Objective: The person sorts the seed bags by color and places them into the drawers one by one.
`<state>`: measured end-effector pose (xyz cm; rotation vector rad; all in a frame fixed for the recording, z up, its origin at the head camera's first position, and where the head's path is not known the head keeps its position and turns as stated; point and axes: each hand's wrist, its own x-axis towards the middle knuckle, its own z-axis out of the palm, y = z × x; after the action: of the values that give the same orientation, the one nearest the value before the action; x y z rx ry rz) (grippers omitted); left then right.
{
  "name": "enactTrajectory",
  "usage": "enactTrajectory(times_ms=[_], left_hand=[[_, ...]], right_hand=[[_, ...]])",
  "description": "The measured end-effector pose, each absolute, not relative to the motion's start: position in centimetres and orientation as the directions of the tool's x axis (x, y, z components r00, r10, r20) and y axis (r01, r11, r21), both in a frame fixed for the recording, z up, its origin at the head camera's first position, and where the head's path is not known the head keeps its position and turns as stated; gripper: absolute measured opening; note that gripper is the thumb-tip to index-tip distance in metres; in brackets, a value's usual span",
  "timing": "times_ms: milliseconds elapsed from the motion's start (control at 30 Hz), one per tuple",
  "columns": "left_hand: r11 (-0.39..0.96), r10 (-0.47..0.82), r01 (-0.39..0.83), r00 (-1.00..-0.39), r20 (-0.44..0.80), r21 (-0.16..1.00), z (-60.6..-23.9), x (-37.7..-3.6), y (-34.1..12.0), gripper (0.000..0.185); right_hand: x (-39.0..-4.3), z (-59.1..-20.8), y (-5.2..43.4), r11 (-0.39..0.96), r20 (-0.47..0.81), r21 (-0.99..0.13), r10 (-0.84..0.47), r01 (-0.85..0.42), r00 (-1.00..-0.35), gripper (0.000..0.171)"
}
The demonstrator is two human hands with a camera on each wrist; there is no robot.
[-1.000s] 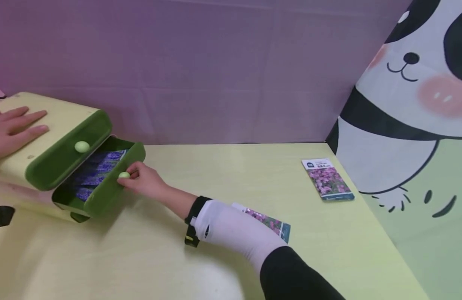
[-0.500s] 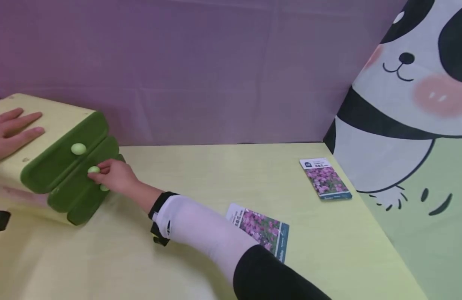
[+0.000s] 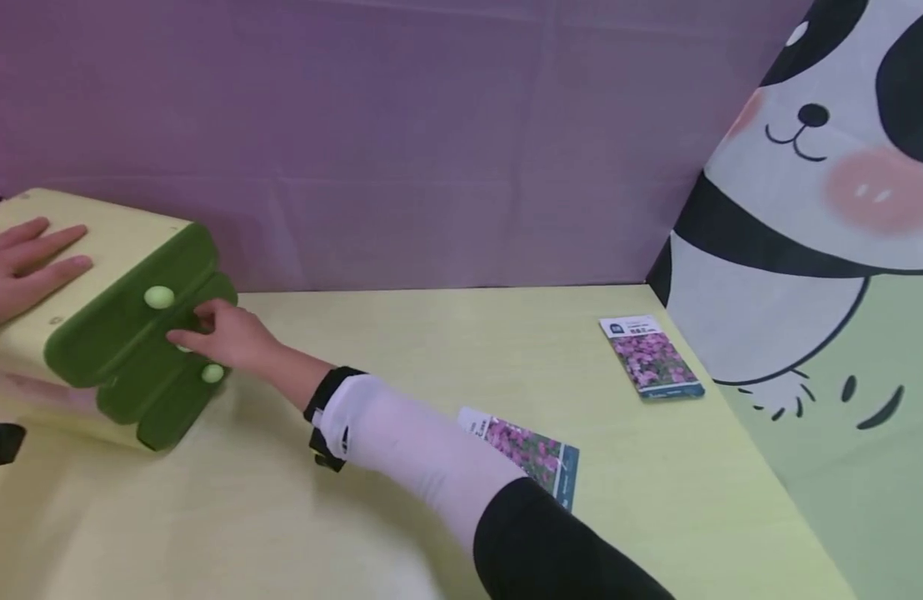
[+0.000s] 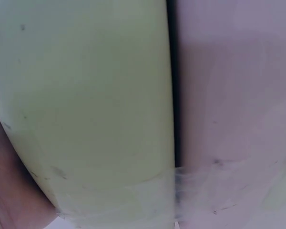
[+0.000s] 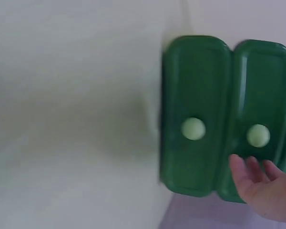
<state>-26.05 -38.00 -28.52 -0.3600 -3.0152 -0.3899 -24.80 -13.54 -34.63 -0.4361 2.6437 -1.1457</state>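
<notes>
A pale yellow-green cabinet (image 3: 109, 242) stands at the table's left, with three dark green drawer fronts all closed. My left hand (image 3: 27, 258) lies flat on its top, fingers straight. My right hand (image 3: 199, 333) rests with loose fingers against the middle drawer (image 3: 142, 371), hiding most of its knob in the head view. The top knob (image 3: 159, 297) and bottom knob (image 3: 212, 373) show plainly. In the right wrist view my fingertips (image 5: 238, 164) sit just below the middle knob (image 5: 258, 135) without gripping it. The left wrist view shows only the cabinet top (image 4: 86, 105).
Two seed packets with pink flowers lie on the yellow table (image 3: 401, 333): one packet (image 3: 651, 358) at the right, the other packet (image 3: 532, 454) partly under my right forearm. A purple backdrop stands behind and a panda panel (image 3: 814, 208) at the right.
The middle drawer, open a second ago with purple packets inside, has been pushed shut by my right hand. That hand has let go of the knob. The left hand has stayed put.
</notes>
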Motion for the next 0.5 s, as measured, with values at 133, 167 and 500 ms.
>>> enactTrajectory(times_ms=[133,167,500], left_hand=[[0.940,0.240,0.259,-0.964,0.113,0.219,-28.4,-26.4,-37.9,0.065],[0.939,0.237,0.258,-0.964,0.117,0.225,-28.4,-26.4,-37.9,0.065],[0.948,0.224,0.241,-0.969,0.104,0.206,-28.0,-26.2,-38.1,0.065]], right_hand=[[-25.0,-32.5,-13.8,0.552,0.029,-0.810,-0.301,-0.199,-0.953,0.048],[-25.0,-32.0,-14.0,0.534,0.053,-0.818,-0.302,-0.215,-0.952,0.046],[-24.1,-31.2,-15.6,0.606,0.139,-0.748,-0.258,-0.272,-0.956,0.030]])
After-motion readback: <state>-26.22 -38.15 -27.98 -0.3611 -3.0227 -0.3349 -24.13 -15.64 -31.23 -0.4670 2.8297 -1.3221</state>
